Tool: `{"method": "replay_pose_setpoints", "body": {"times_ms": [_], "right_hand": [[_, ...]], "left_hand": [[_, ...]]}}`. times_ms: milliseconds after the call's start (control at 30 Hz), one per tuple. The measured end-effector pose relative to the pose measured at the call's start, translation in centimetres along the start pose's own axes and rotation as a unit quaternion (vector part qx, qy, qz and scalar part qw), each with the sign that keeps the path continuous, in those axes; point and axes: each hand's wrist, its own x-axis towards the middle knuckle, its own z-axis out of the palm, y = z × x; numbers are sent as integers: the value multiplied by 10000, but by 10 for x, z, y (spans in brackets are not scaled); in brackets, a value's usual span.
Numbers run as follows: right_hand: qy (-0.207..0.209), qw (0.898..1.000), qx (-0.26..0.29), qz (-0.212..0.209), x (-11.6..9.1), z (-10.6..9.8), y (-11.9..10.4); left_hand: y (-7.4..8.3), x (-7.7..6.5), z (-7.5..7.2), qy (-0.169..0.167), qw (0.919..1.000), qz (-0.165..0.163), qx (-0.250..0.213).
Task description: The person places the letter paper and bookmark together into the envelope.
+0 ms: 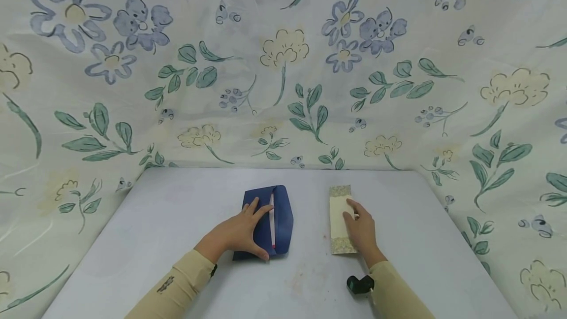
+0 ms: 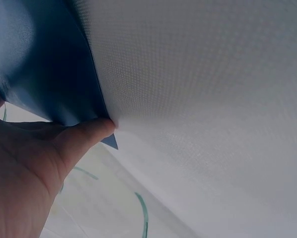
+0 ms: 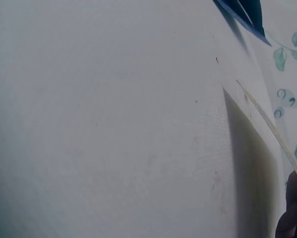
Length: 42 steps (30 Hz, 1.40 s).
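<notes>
In the head view a dark blue envelope (image 1: pixel 283 220) has its flap opened out to the right. A pale strip with a reddish tip (image 1: pixel 272 233) shows along its mouth. My left hand (image 1: pixel 241 230) spans the envelope and grips it, thumb at the near edge, fingers toward the far side. The left wrist view shows that thumb against the blue edge. To the right, my right hand (image 1: pixel 363 230) pinches the long edge of a cream card (image 1: pixel 339 218) with speckled ends. In the right wrist view the card (image 3: pixel 270 126) appears edge-on, raised above its shadow.
A white table (image 1: pixel 305 284) lies under both hands, with faint reddish smudges near its middle. Floral cloth (image 1: pixel 283 78) rises behind and at both sides. A small black device (image 1: pixel 360 285) sits by the right cuff.
</notes>
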Motion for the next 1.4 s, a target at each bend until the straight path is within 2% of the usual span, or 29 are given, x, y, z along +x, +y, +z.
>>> {"method": "replay_pose_setpoints", "body": {"times_ms": [467, 1400], "right_hand": [[164, 9999, 48, -1, 0, 2, -4], [47, 9995, 309, -80, 1, 13, -15]], "left_hand": [[0, 1, 0, -16, 10000, -19, -2], [0, 1, -1, 3, 10000, -9, -9]]}}
